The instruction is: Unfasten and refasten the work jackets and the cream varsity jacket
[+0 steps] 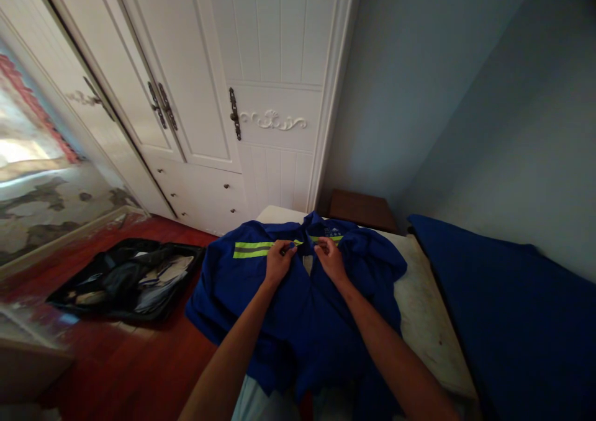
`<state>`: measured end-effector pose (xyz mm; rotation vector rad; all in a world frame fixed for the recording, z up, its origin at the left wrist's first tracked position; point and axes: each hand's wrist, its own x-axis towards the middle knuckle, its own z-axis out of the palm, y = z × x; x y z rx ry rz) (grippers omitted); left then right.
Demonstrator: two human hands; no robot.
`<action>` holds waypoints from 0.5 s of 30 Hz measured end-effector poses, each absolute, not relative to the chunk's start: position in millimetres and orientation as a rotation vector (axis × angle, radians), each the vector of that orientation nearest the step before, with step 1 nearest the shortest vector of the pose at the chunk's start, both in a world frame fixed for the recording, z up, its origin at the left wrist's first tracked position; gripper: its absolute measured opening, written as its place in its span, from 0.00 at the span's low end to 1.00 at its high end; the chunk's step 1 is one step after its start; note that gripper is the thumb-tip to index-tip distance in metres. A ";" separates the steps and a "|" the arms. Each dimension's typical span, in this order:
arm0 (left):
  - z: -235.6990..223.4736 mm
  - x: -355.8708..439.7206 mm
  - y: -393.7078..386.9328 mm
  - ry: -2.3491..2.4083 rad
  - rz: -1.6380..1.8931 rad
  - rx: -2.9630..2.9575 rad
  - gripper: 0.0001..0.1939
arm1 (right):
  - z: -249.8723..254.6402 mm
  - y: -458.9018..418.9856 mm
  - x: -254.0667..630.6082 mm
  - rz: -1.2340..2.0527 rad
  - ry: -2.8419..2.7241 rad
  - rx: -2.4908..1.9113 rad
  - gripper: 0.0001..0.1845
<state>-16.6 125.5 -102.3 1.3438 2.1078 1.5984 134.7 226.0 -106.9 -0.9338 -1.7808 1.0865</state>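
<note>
A blue work jacket (261, 297) with yellow-green reflective stripes lies spread on the bed, collar toward the wardrobe. My left hand (279, 261) pinches the jacket's left front edge near the collar, fingers closed on the cloth. My right hand (328, 256) pinches the opposite front edge just beside it, fingers also closed. The two hands are a few centimetres apart at the jacket's opening, where a strip of pale lining shows between them.
The bed (428, 321) has a pale mattress cover, with a dark blue pillow or blanket (507, 321) on its right. A white wardrobe (223, 98) stands ahead. An open black suitcase (125, 278) holding clothes lies on the red wooden floor at left. A brown nightstand (361, 210) sits beyond the bed.
</note>
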 end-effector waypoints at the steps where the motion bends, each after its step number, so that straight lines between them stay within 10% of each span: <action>1: -102.5 -16.4 126.8 2.119 1.582 1.347 0.05 | -102.1 219.0 137.1 1.056 -1.811 -0.923 0.21; 15: -56.0 26.3 73.9 2.241 1.333 1.769 0.16 | -65.3 138.4 188.9 0.778 -2.588 -1.070 0.07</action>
